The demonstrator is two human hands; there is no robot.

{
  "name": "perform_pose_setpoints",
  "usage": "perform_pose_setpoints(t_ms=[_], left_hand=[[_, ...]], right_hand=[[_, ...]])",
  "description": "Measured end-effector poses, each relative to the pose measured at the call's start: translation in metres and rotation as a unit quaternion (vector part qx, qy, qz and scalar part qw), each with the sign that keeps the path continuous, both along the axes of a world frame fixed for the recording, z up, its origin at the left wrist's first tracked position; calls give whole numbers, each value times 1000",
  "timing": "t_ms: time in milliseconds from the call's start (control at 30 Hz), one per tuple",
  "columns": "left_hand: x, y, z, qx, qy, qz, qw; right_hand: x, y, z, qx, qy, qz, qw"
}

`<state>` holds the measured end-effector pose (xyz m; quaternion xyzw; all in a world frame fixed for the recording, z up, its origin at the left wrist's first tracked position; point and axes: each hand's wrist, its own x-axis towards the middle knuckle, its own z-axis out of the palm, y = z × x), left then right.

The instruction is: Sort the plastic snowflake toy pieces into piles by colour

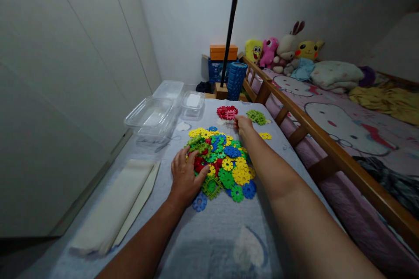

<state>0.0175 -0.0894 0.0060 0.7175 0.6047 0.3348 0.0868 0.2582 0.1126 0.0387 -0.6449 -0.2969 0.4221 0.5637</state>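
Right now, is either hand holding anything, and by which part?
The left hand is spread at the heap's left edge, no grip visible. The right hand is at the pink piece's right side; whether it grips cannot be told.

Dim, cool light overall; the corners darken (lower left is nearly black). Faint glare sits on the clear containers (150, 113) left of centre, wide-angle stretch pulls the frame's edges, and fine detail looks soft.

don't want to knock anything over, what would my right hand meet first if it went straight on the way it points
Most likely the red and pink pieces, just ahead of your right hand; whether it already touches them is unclear in this view.
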Motion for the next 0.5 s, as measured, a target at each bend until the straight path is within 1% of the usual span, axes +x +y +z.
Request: perform_pose_setpoints(t_ms=[100,200,333,500], left_hand=[[1,0,-1,-3,1,-4,1000],[2,-1,-2,-3,1,-8,1000],[2,-1,-3,-6,-4,-9,1000],[3,-1,-2,-7,-6,-11,1000]], right_hand=[[-2,18,3,-18,26,-35,999],[-4,30,4,-30,37,-50,998],[-6,37,2,-38,31,-42,998],[-3,31,-3,-22,-10,-13,1000]])
